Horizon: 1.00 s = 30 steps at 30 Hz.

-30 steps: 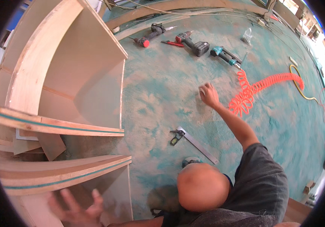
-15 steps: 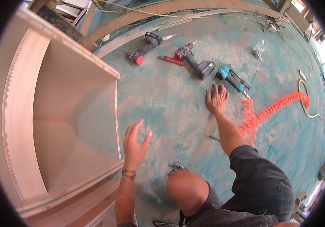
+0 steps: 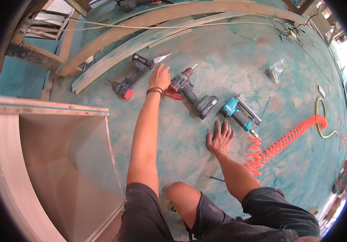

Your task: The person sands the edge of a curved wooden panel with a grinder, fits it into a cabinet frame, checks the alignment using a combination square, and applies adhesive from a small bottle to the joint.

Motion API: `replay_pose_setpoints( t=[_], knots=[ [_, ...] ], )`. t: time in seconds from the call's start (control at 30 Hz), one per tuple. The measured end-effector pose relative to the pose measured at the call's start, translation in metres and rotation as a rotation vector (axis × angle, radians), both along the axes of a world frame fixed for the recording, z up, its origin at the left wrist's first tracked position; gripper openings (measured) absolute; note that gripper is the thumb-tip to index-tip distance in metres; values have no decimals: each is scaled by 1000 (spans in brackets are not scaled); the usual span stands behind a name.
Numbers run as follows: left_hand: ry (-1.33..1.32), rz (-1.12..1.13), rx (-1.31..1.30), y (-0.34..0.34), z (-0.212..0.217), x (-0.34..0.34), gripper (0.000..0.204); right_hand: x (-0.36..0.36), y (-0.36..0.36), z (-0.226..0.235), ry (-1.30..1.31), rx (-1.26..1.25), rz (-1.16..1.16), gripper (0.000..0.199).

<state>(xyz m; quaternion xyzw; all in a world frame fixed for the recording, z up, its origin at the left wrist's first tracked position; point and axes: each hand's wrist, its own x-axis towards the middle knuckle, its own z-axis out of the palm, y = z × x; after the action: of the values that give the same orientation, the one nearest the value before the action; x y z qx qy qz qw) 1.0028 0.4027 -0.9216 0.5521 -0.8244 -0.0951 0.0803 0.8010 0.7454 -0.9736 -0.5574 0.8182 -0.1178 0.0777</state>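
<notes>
My left hand (image 3: 160, 77) reaches out over the floor, its fingertips beside a small white pointed-nozzle bottle (image 3: 159, 59); I cannot tell whether they touch it. Its fingers are apart. Left of that hand lies a cordless drill (image 3: 129, 81) with a red end. A second cordless drill (image 3: 188, 90) with a bit rests to its right, beside a red-handled tool (image 3: 172, 94) partly hidden by it. My right hand (image 3: 221, 139) is pressed flat on the floor with fingers spread, just below a teal nail gun (image 3: 238, 113). A thin pencil-like stick (image 3: 215, 178) lies near my right forearm.
An open wooden cabinet box (image 3: 66, 161) stands at the left. Long wood strips (image 3: 129, 48) lie along the back. A coiled orange air hose (image 3: 290, 139) runs right from the nail gun. A clear plastic bag (image 3: 276, 71) lies at the far right, near loose cables (image 3: 302, 38).
My left hand has moved forward, from beside the cabinet to the white bottle. My right hand stays on the floor by the nail gun. The view has shifted.
</notes>
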Motion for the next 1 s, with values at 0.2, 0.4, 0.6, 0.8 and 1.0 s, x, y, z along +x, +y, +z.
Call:
replay_pose_setpoints(
  t=[0.2,0.4,0.6,0.8,1.0],
  knots=[
    [-176,40,13,-67,-19,-13,40,0,-4,2,-13,19,12,64],
    [-246,131,-162,-82,-26,-33,25,-5,3,-4,-11,-3,9,66],
    [168,144,-239,-20,2,-33,35,-3,-2,-3,-25,-36,21,65],
    [969,277,-39,177,128,-43,53,-4,0,-14,48,-22,-37,65],
    [1270,321,-54,390,197,41,53,-2,12,-29,205,-127,-3,61]
  ],
)
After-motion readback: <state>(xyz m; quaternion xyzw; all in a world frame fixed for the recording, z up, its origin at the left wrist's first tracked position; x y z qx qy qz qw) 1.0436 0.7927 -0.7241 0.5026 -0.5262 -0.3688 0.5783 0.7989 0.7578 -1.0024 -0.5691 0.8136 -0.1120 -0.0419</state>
